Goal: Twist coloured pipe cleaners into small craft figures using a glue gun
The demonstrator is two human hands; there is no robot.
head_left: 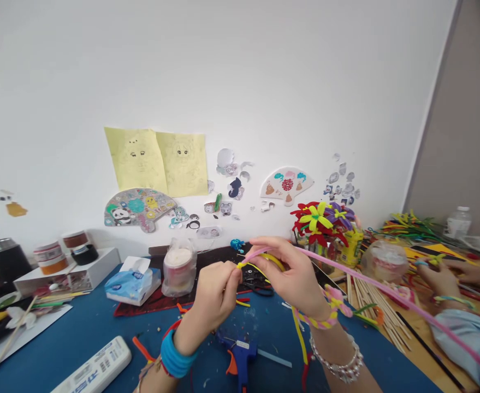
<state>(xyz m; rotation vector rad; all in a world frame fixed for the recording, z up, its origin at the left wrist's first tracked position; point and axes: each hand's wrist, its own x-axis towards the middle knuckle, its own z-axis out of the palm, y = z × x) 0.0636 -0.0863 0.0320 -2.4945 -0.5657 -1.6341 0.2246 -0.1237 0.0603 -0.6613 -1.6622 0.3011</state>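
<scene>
Above the blue table my left hand (217, 289) is closed in a pinch, a small yellow knot of fuzzy pipe cleaner at its fingertips. Close beside it, my right hand (286, 267) curls its fingers around a long pink pipe cleaner (358, 274), whose tail sweeps down to the lower right. A yellow pipe cleaner (270, 258) loops between the two hands, partly hidden behind the right fingers. Below them lies a blue hot glue gun (242, 355) with an orange trigger and a clear glue stick. Black-handled scissors (260, 289) rest behind my hands.
At left are a tissue pack (131, 284), a wrapped jar (179, 267) and a white power strip (96, 368). To the right stand pipe-cleaner flowers (321, 221), with wooden sticks (381, 314) lying nearby. Another person's hand (438, 275) works at far right.
</scene>
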